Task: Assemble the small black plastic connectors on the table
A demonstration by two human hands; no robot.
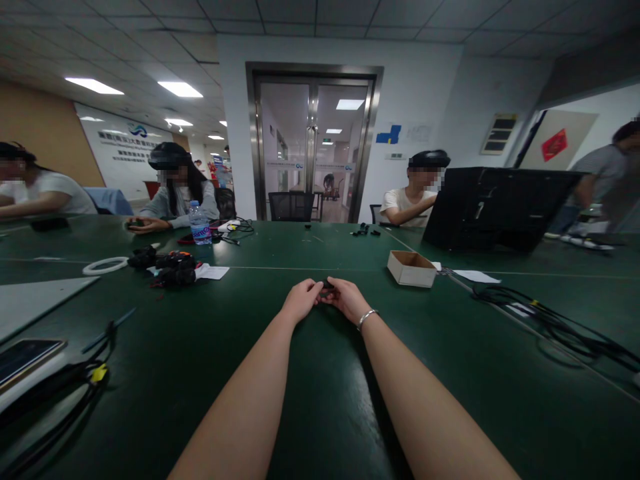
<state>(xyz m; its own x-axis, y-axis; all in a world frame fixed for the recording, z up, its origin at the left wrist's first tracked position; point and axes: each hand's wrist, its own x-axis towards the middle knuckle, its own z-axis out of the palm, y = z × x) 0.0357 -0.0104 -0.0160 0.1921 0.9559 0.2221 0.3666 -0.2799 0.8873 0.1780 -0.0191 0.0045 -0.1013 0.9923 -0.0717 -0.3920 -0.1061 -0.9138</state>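
Observation:
Both my arms reach forward over the dark green table (320,373). My left hand (301,300) and my right hand (349,300) meet near the middle of the view. Between their fingertips is a small black object (327,285), pinched from both sides; its shape is too small to tell. The fingers of each hand are closed on it. A metal bracelet circles my right wrist. To the right of my hands, beyond a gap, stands an open cardboard box (411,269).
Left are black gear (173,268), a white ring (105,266), a water bottle (201,225), a phone (27,360) and cables. Right are a black monitor (495,207) and black cables (555,320). Small black pieces (365,230) lie farther back. Several people are around the table.

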